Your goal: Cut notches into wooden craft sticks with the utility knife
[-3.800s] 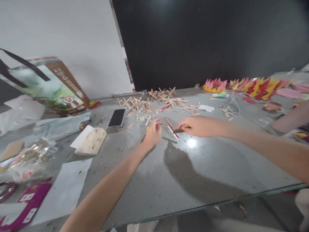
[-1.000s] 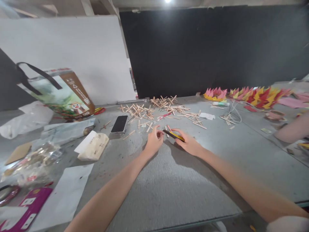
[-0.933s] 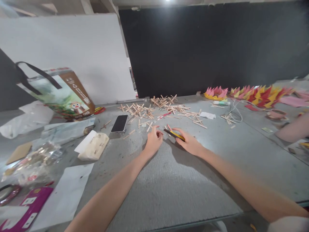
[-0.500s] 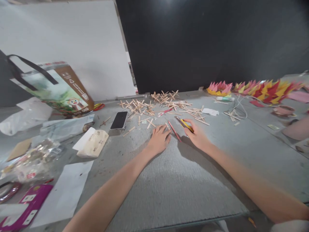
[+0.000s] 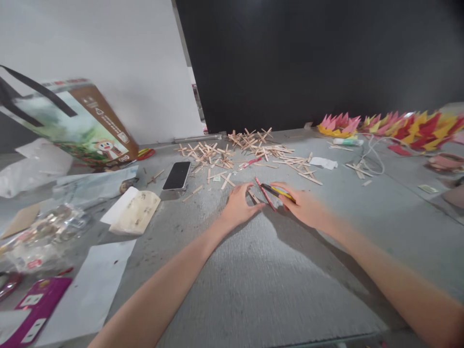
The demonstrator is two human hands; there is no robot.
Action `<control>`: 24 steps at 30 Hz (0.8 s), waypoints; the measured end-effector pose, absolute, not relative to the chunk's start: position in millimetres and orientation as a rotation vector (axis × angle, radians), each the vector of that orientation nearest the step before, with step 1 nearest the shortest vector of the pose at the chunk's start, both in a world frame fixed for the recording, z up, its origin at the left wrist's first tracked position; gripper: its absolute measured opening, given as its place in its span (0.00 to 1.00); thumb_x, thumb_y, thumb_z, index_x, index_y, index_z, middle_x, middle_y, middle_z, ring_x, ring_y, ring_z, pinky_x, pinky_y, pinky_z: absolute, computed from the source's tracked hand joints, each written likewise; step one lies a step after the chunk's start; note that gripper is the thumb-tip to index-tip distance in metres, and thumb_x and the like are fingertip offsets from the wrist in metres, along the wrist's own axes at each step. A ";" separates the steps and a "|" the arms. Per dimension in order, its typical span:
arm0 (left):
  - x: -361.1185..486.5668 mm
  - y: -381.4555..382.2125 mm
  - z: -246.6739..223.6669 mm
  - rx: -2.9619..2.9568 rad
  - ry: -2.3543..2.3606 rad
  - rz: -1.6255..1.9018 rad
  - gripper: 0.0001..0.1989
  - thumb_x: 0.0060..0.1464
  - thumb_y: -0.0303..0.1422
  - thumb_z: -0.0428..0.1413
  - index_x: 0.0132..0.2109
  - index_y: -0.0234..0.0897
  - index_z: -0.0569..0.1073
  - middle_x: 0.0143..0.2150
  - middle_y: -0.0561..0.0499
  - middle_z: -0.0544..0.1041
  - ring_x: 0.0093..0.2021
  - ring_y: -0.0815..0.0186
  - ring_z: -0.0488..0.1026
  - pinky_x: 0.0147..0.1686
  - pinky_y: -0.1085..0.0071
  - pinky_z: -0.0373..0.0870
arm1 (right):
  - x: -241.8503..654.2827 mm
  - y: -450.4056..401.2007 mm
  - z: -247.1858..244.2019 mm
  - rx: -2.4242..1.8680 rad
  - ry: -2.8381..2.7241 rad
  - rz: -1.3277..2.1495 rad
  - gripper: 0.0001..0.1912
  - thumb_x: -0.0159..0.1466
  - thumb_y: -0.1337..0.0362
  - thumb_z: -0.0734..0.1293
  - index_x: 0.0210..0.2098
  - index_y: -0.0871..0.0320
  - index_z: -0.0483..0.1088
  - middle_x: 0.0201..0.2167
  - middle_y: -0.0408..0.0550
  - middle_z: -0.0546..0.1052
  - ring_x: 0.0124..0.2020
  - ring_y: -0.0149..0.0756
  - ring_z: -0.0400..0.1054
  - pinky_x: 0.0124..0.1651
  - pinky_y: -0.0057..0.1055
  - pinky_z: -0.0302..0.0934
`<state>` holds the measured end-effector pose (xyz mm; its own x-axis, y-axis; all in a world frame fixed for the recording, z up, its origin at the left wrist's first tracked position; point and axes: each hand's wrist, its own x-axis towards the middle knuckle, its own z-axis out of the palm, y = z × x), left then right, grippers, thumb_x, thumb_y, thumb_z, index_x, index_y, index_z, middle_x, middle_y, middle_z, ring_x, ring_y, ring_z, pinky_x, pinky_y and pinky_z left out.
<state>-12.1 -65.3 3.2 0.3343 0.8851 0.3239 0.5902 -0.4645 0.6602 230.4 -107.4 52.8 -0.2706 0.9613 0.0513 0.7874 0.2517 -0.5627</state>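
Observation:
My left hand (image 5: 239,205) rests on the grey table, thumb and forefinger curved around a short wooden craft stick (image 5: 253,195), seemingly holding it near its two ends. Closed around a yellow and black utility knife (image 5: 283,194), my right hand (image 5: 300,205) points the knife's tip to the left. Between the two hands lies a thin red patterned stick (image 5: 266,194), pencil-like, close to the knife's tip. Beyond the hands spreads a heap of wooden craft sticks (image 5: 213,157), several glued into crosses or stars.
At left are a phone (image 5: 177,175), a paper packet (image 5: 136,212), white paper (image 5: 89,285), a purple package (image 5: 39,309), plastic bags and a printed shopping bag (image 5: 87,125). Pink, yellow and red paper crowns (image 5: 339,125), a glue stick (image 5: 348,142) and a white cable (image 5: 380,162) lie at right.
My left hand has gone from lying flatter to a curved hold around the wooden stick. The knife in my right hand has come closer to the red stick. The view has shifted slightly.

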 end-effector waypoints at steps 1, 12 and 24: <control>-12.2 -65.1 2.9 2.179 1.286 0.956 0.34 0.53 0.46 0.70 0.62 0.40 0.70 0.61 0.39 0.75 0.64 0.48 0.70 0.64 0.53 0.65 | 229.5 -109.0 54.2 -1.597 -2.163 0.634 0.26 0.76 0.56 0.54 0.71 0.44 0.63 0.24 0.40 0.75 0.19 0.35 0.64 0.28 0.31 0.53; -9.7 -67.4 1.4 2.282 1.360 0.943 0.21 0.54 0.39 0.69 0.54 0.41 0.77 0.55 0.41 0.80 0.60 0.48 0.75 0.61 0.53 0.70 | 223.9 -119.5 50.6 -1.600 -2.284 0.537 0.26 0.75 0.56 0.55 0.69 0.43 0.69 0.23 0.41 0.77 0.16 0.29 0.56 0.26 0.29 0.50; -7.3 -70.4 -1.7 2.365 1.378 0.934 0.14 0.55 0.41 0.68 0.47 0.42 0.82 0.57 0.42 0.81 0.65 0.47 0.72 0.66 0.49 0.68 | 219.3 -121.8 54.6 -1.621 -2.310 0.546 0.26 0.73 0.59 0.57 0.67 0.42 0.71 0.17 0.38 0.69 0.15 0.29 0.51 0.26 0.29 0.47</control>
<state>-7.3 -70.4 -1.7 0.3477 0.8467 0.4027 0.6874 -0.5223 0.5047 219.3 -121.8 54.6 -0.3398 0.9405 0.0019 0.8400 0.3044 -0.4491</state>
